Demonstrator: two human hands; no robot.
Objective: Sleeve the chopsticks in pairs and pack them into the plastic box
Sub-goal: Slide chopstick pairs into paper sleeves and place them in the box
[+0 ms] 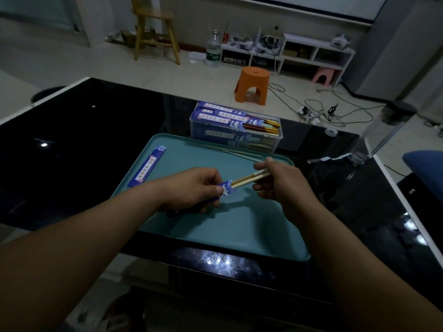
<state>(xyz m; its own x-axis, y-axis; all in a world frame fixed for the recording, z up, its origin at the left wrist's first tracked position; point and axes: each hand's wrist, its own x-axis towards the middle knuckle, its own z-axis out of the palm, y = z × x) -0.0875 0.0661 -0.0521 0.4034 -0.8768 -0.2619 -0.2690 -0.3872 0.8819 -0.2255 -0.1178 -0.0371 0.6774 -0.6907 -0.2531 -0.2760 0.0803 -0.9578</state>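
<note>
Presently a pair of chopsticks [244,180] is held above the middle of the teal tray [215,236]. It is pinched at its thick end in the grip of the right hand [280,183], and its thin tips are entered into the mouth of a blue paper sleeve [227,188]. That sleeve is clasped in the grip of the left hand [191,188] with the thumb laid by its opening, seemingly so that the mouth is steadied while both sticks are fed in together. The sleeving is judged barely begun, as most of the sticks' length is left bare.

A spare sleeve [146,169] is laid at the tray's left edge and loose chopsticks [235,152] near its far edge, presumably within reach for the next pair. Just beyond that far edge stands the plastic box [235,130], already stacked with sleeved pairs.

The tray is carried by a glossy black bench [84,152]. Beyond it, a pale floor [167,75], an orange stool [253,83], a wooden chair [155,27] and trailing cables [347,111] are seen in dim light.
</note>
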